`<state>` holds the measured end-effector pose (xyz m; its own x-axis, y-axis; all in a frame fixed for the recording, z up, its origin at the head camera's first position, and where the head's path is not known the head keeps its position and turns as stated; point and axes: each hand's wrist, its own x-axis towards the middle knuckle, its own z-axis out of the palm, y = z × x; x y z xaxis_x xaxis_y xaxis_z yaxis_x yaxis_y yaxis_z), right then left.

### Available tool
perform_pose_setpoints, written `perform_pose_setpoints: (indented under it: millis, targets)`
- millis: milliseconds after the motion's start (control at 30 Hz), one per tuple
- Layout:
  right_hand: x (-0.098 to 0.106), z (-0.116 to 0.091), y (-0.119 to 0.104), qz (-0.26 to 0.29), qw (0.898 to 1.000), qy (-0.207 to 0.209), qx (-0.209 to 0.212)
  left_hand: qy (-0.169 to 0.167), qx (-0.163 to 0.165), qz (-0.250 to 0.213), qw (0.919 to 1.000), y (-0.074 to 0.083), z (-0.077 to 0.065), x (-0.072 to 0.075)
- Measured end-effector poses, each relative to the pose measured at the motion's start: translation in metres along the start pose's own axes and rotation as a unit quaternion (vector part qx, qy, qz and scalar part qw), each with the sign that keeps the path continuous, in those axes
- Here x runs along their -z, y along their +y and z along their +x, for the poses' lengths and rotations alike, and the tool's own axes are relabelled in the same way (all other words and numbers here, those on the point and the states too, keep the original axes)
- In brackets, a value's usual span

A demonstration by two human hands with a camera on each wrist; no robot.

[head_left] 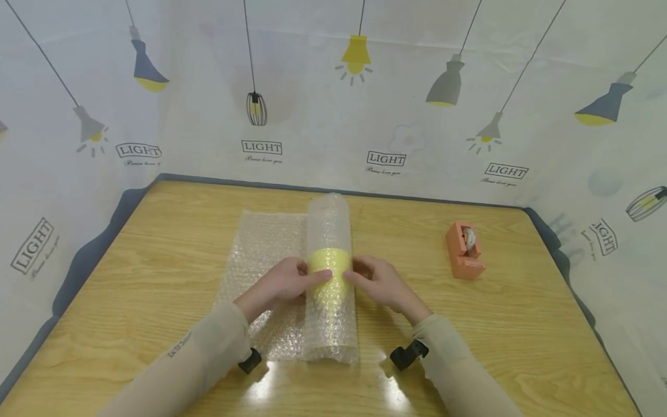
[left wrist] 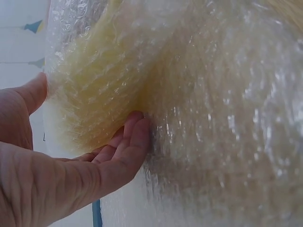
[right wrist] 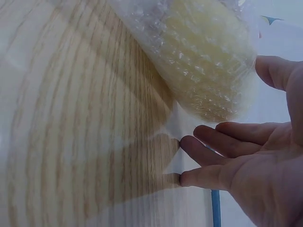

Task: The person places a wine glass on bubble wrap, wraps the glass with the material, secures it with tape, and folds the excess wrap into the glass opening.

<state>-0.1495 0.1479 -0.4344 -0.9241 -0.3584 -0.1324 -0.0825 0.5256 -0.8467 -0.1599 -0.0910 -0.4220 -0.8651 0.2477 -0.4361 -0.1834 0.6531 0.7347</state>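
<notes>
A roll of clear bubble wrap (head_left: 329, 223) lies lengthwise away from me, with something yellow (head_left: 332, 260) showing through its middle; the wrapped item's kind is hidden. From its left side a loose flat sheet of bubble wrap (head_left: 266, 243) spreads over the table. My left hand (head_left: 292, 279) holds the roll, thumb on top and fingers curled against its lower left side. On the opposite side is my right hand (head_left: 379, 282), its thumb touching the roll. In the right wrist view, the right fingers (right wrist: 203, 150) reach out fairly straight beside the roll's underside, near the tabletop.
An orange tape dispenser (head_left: 464, 255) with a tape roll stands on the wooden table (head_left: 521, 324) to the right. Behind the table's far edge hangs a white cloth (head_left: 312, 116) printed with lamps. Each wrist wears a small black device (head_left: 409, 354).
</notes>
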Motion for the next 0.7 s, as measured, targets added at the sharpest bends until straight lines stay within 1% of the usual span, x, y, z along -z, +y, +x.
perform_pose_setpoints:
  millis: [133,300,533,633,700]
  targets:
    - [0.0,-0.0003,0.0008,-0.001,1.0,0.007,0.001,-0.004,-0.005,0.006,1.0,-0.0008,0.0004,0.0003]
    - [0.0,-0.0003,0.0016,-0.001,1.0,0.011,0.003,-0.011,-0.013,-0.004,0.9999,-0.0014,0.0007,0.0006]
    - [-0.0016,0.0003,0.0002,-0.005,1.0,0.021,0.007,-0.038,-0.01,-0.064,0.9972,-0.0021,-0.0018,0.0035]
    - [-0.003,0.0013,-0.0012,-0.007,1.0,0.027,0.003,-0.033,-0.009,-0.041,0.9986,-0.0022,-0.002,0.0062]
    - [-0.0038,0.0019,-0.0025,-0.007,0.999,0.031,-0.003,-0.028,-0.006,-0.018,0.9994,-0.0017,-0.0021,0.0082]
